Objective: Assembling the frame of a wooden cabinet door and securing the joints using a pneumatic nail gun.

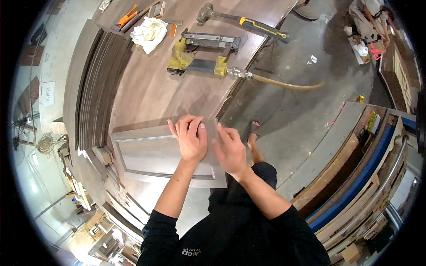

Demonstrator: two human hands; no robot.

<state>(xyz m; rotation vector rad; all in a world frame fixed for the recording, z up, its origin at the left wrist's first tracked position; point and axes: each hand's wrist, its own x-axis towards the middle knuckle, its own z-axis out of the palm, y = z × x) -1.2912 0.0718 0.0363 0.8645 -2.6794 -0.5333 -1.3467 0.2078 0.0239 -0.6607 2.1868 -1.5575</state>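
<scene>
A grey-brown cabinet door [153, 153] with a raised frame and recessed middle panel lies in front of me, at the workbench's near end. My left hand [191, 139] is over its far rail, fingers apart and a little bent, with no object seen in them. Close beside it, my right hand [230, 153] is at the door's right end, its fingers stretched out and slightly blurred. Whether the fingertips press on the wood, I cannot tell. Beyond the hands, a yellow-and-black nail gun [202, 66] rests on its side, joined to an air hose [288, 83].
Farther off on the bench [146, 93] are a hammer [244, 23], a crumpled white cloth [149, 34] and an orange-handled tool [128, 17]. Stacked panels [100, 88] line the left. At right stands a rack of boards [341, 164]; another person [370, 20] crouches far right.
</scene>
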